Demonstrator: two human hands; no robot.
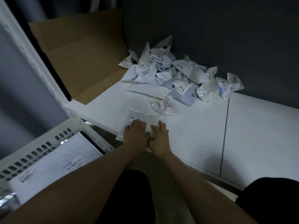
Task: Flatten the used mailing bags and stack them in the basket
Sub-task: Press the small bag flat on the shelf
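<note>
Both hands down flat on one white mailing bag (142, 116). Left hand (135, 135) and right hand (159, 139) sit side by side with thumbs nearly touching. Fingers are straight and palms press the bag; nothing is curled round it.

The bag under our palms is white poly, wrinkled and mostly flat. It lies at the near edge of the white surface (242, 126), and its left corner pokes out past the left hand over that edge. A printed label is partly covered by our fingers; the text is too small to read.

Just beyond the fingertips is a crumpled clear plastic bag (163, 105) with a barcode sticker and a small red mark.

Further out from the hands is the pile of crumpled mailing bags (178, 73), white and pale grey-blue, most with shipping labels. One grey-blue bag (182, 92) has "7936" handwritten in black on its label. Other labels show barcodes and upside-down digits that we can't read reliably.

Left of the left hand and below it is the white slotted basket (40, 147). One flattened white bag (53, 160) lies in it; its label has a lilac strip and its print is blurred.

Far left of the pile is a brown cardboard sheet (80, 54).
</note>
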